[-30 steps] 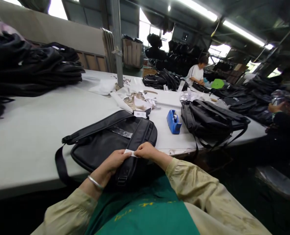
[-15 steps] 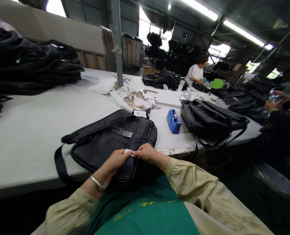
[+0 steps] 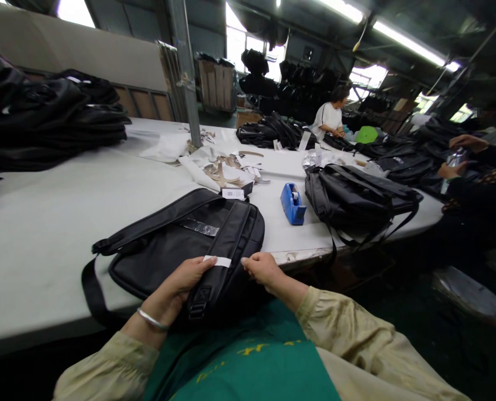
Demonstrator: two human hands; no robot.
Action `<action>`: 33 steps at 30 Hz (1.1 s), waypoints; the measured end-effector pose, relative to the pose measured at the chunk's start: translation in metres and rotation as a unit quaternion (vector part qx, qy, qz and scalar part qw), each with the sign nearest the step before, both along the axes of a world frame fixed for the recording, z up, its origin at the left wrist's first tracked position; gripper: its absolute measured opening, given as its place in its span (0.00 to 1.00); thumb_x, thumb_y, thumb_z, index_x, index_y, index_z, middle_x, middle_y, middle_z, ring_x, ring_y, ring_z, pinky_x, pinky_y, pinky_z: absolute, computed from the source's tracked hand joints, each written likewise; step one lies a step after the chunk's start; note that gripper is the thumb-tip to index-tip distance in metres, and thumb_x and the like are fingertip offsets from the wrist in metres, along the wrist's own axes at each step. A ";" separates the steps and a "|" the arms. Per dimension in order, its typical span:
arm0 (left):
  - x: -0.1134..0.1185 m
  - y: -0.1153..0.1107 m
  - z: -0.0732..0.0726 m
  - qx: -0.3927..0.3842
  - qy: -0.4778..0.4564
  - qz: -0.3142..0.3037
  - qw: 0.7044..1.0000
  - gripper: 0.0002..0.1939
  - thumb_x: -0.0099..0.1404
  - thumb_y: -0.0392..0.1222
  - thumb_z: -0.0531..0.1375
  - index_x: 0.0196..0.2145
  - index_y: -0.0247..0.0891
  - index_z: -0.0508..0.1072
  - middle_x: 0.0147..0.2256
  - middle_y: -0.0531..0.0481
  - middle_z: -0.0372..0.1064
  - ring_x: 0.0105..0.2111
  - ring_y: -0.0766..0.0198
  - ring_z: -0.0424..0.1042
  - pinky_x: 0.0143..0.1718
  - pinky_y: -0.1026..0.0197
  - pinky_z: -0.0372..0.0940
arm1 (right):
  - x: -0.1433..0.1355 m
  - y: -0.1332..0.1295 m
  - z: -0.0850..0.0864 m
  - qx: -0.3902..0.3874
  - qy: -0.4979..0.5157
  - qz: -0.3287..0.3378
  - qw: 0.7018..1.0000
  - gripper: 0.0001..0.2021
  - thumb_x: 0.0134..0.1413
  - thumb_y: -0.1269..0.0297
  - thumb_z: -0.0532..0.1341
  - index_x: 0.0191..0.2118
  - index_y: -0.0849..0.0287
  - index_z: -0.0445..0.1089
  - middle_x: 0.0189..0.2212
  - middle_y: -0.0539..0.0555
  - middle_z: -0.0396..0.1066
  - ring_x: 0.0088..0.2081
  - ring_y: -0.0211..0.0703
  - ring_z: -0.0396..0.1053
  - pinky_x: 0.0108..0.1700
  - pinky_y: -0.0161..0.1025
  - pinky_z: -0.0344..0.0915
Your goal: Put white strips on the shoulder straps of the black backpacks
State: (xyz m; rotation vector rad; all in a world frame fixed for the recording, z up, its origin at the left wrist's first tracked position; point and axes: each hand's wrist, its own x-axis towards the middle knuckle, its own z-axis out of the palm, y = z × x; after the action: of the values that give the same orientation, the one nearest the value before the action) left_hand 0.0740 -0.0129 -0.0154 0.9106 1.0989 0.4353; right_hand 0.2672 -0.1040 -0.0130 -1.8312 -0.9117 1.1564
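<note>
A black backpack (image 3: 156, 253) lies at the table's front edge with its shoulder straps facing up. Between thumb and fingers, my left hand (image 3: 189, 274) pinches one end of a short white strip (image 3: 222, 262), which lies across the right-hand strap (image 3: 231, 225). My right hand (image 3: 265, 269) is closed in a pinch just right of the strip, apart from it; whatever its fingertips hold, if anything, is too small to make out. A shiny plastic-wrapped band (image 3: 200, 226) crosses the back panel. At the backpack's top sits a white printed tag (image 3: 233, 193).
A blue tape dispenser (image 3: 292, 204) stands right of the backpack, beside another black backpack (image 3: 356, 197). Paper scraps (image 3: 227, 172) lie behind, near a metal post (image 3: 185, 72). Black bags (image 3: 51, 120) are piled at left. Two co-workers (image 3: 329, 118) handle things farther right.
My right hand has drawn away to the right from the white strip, which now shows flat across the strap. My left hand stays at its left end. The view has shifted slightly.
</note>
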 end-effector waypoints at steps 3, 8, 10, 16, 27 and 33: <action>-0.002 0.002 -0.007 0.022 0.001 -0.007 1.000 0.18 0.45 0.49 0.71 0.29 0.33 0.77 0.28 0.44 0.77 0.28 0.57 0.74 0.31 0.60 0.68 | -0.019 0.010 0.006 -0.023 0.041 0.027 0.999 0.19 0.57 0.52 0.62 0.23 0.62 0.68 0.14 0.45 0.60 0.14 0.29 0.53 0.15 0.28 0.47; -0.002 -0.002 -0.009 0.077 0.013 -0.002 0.997 0.17 0.46 0.52 0.70 0.26 0.35 0.76 0.24 0.47 0.75 0.24 0.59 0.71 0.27 0.60 0.65 | -0.038 0.026 0.010 -0.068 0.095 0.027 0.993 0.21 0.54 0.50 0.64 0.21 0.59 0.60 0.12 0.43 0.55 0.12 0.30 0.49 0.14 0.29 0.42; -0.001 -0.006 -0.007 0.096 0.018 0.001 0.995 0.15 0.48 0.52 0.69 0.23 0.37 0.75 0.22 0.46 0.73 0.23 0.58 0.70 0.26 0.58 0.64 | -0.041 0.029 0.007 -0.076 0.126 0.026 0.989 0.21 0.53 0.52 0.66 0.22 0.57 0.57 0.11 0.41 0.52 0.12 0.29 0.47 0.14 0.29 0.40; 0.005 -0.018 0.004 0.111 0.014 -0.013 0.994 0.12 0.54 0.51 0.67 0.21 0.41 0.77 0.23 0.44 0.73 0.24 0.54 0.72 0.27 0.55 0.66 | -0.041 0.031 -0.011 -0.019 0.179 0.013 0.984 0.21 0.55 0.53 0.64 0.23 0.55 0.51 0.10 0.39 0.48 0.11 0.28 0.44 0.14 0.29 0.40; -0.119 0.116 0.052 0.479 0.337 0.151 0.796 0.16 0.50 0.56 0.68 0.28 0.40 0.77 0.28 0.42 0.74 0.36 0.47 0.72 0.34 0.58 0.62 | -0.028 -0.031 -0.044 -0.139 0.148 0.005 0.979 0.24 0.58 0.39 0.57 0.33 0.59 0.62 0.24 0.51 0.66 0.16 0.34 0.62 0.13 0.29 0.55; -0.164 0.155 -0.001 0.366 0.353 0.083 0.857 0.14 0.46 0.54 0.69 0.25 0.45 0.73 0.24 0.51 0.73 0.43 0.41 0.72 0.46 0.49 0.64 | -0.042 -0.034 -0.068 -0.132 0.266 -0.031 0.954 0.23 0.50 0.48 0.66 0.44 0.58 0.60 0.34 0.57 0.73 0.24 0.47 0.75 0.19 0.40 0.70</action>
State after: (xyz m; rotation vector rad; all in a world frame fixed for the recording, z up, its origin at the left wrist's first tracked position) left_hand -0.0902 0.1425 -0.0161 1.7452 1.7366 0.7147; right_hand 0.2249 -0.1379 -0.0815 -1.5999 -0.3998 1.6825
